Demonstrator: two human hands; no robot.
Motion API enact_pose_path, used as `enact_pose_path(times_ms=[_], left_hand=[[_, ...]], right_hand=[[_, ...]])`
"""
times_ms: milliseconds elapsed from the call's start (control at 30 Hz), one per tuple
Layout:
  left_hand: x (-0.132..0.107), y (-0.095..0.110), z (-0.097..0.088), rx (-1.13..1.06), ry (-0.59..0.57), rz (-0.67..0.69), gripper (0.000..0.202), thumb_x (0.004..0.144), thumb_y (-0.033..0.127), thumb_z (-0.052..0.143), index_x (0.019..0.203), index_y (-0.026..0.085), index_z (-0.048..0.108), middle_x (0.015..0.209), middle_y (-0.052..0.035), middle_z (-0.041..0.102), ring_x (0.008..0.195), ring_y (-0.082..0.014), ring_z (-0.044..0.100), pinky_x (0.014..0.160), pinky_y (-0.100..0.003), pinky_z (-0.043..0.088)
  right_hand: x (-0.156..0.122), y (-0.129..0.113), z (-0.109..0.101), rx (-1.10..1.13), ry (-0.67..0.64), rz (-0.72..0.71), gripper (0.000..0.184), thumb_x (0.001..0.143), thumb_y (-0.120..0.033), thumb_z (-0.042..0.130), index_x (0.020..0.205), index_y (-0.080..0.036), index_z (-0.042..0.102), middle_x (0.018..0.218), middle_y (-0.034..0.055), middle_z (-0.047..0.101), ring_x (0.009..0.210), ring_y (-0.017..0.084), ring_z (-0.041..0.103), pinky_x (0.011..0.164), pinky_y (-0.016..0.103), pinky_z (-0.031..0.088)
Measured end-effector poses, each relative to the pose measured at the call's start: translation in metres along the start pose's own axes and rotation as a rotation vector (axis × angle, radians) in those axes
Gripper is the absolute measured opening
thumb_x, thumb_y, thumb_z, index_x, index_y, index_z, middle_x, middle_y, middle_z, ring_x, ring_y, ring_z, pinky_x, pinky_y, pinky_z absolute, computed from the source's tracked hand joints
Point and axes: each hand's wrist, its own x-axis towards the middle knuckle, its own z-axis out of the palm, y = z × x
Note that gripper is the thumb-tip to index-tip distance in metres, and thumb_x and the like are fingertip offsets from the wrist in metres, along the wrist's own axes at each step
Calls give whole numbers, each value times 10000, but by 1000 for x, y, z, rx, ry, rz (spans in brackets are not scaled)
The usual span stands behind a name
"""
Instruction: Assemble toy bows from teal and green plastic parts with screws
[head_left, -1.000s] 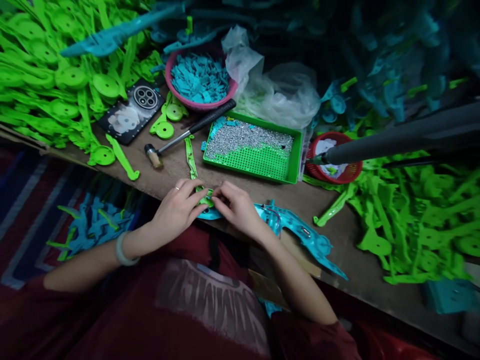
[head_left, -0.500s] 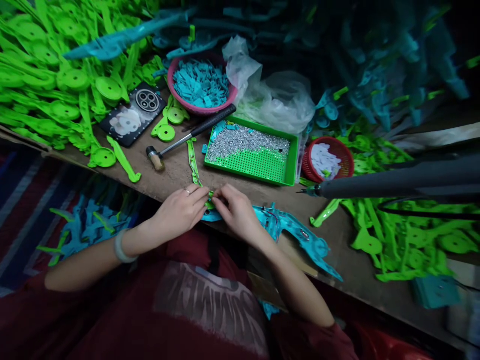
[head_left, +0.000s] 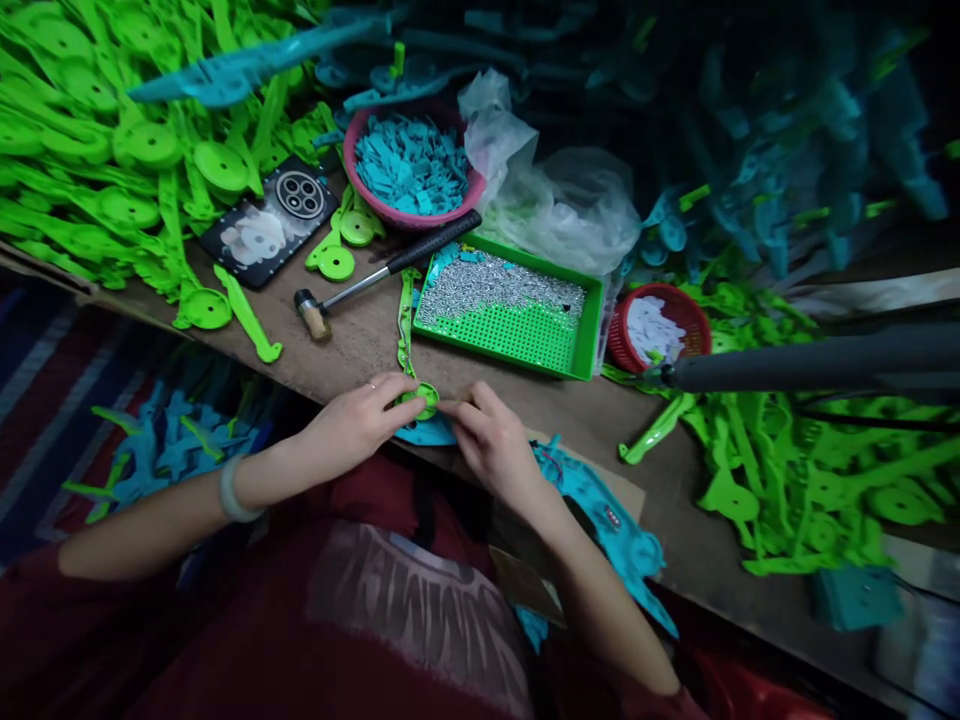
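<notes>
**Green part between the hands, work looks midway**

My read on progress: one green part is being worked; nothing shows it fixed in place, and plenty of loose ones are left.

Left to right. Well left of the hands, a heap of green parts. Beyond the left hand, a hammer, untouched. Left fingers narrow, thumb and forefinger on the green part's disc, steadying it, I judge. The disc sits between both hands' fingertips, a slim green arm running away from them; a blue piece shows on its near side. Right hand: fingertips pinched close by the disc's right edge; can't tell whether they hold anything. Past that wrist, a blue shell, then another green heap.
</notes>
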Motion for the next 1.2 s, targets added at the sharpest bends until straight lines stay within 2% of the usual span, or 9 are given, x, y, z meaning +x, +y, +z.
enact_pose_path(times_ms=[133,367,567,633,767,867,967,1067,1200], left_hand=[[2,0,-6,42,-60,31,290,962,94,480,1224,160,588,1223,-127,559,1193,-268,537,968,-411,540],[6,2,-21,263,-189,3,410,922,57,508,1308,183,564,1247,-134,574,1161,-298,544,902,-434,553],[17,8,-27,320,-219,113,286,965,94,453,1177,124,642,1207,-110,636,1098,-240,588,873,-356,547],[22,17,-21,324,-176,64,253,991,225,473,1059,92,678,1127,-137,648,1031,-264,606,838,-378,553],[26,38,1,409,-14,-98,411,947,431,563,907,36,670,1006,-198,634,966,-325,597,762,-412,562],[25,43,10,374,38,-149,378,941,425,573,900,59,659,984,-185,614,959,-320,577,770,-424,563],[21,42,10,312,4,-157,304,945,363,581,1085,105,661,1021,-165,589,969,-305,557,793,-442,562],[18,41,9,299,-2,-129,291,937,278,599,1205,174,646,1022,-143,583,985,-298,551,830,-466,558],[20,41,10,337,49,-22,239,955,219,566,1132,97,671,1108,-143,627,1081,-286,546,1011,-491,489]], right_hand=[[-7,13,-1,36,-22,-64,265,993,-159,387,1087,-149,634,908,76,559,801,162,548,703,266,480],[5,4,-5,-242,-82,-134,283,979,-150,398,1119,-142,643,927,85,533,796,186,477,640,279,413],[-6,17,-23,-264,-119,-159,289,969,-122,417,1156,-129,637,927,94,559,847,204,479,661,298,415],[-14,27,-24,-219,-85,-148,306,964,-99,401,1139,-139,649,927,95,567,848,198,492,670,297,427],[-23,40,-20,-196,-62,-166,334,968,-98,395,1168,-180,650,911,77,565,831,180,499,659,280,418],[-22,43,-19,-278,-84,-152,337,986,-139,393,1208,-226,631,903,59,548,814,170,487,594,253,355],[-20,42,-23,-396,-137,-195,365,991,-156,398,1306,-248,557,929,64,543,842,176,490,544,237,318],[-17,41,-29,-482,-169,-295,389,976,-126,410,1343,-196,520,928,86,550,873,195,496,518,237,346],[-13,42,-35,-561,-190,-390,402,954,-97,429,1346,-125,515,915,101,565,868,220,500,495,266,390]])
